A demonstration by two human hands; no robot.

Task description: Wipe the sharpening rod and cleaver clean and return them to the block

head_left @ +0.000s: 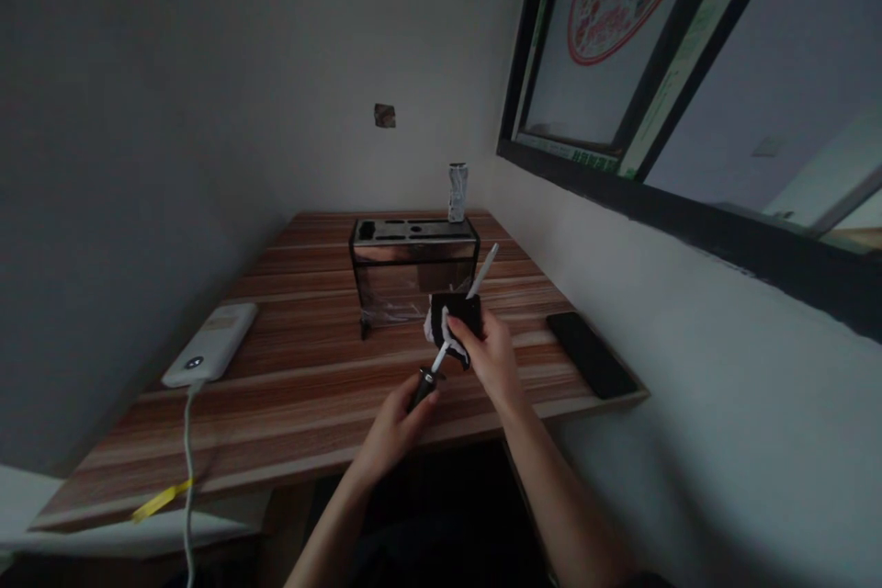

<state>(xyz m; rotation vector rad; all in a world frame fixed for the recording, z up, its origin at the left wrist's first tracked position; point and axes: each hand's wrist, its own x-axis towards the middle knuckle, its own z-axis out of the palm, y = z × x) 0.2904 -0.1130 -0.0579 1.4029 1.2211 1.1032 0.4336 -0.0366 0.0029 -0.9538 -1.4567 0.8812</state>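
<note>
My left hand (400, 413) is closed round the black handle of a honing steel (486, 268), a thin pale rod with a metal collar. The rod slants up and away to the right. My right hand (491, 351) pinches a black cloth (441, 320) with white edges against the middle of the rod. The cloth hides that stretch, and the far end sticks out beyond it. Just behind stands a metal-topped knife block (413, 253) with dark slots and a round hole, clear plastic film about its lower front.
On the striped wooden table (296, 349), a white power bank (213, 344) with a cable lies left and a black phone (591, 354) right. A small whitish upright object (457, 193) is at the block's back right corner. A dark-framed window (620, 165) lines the right wall.
</note>
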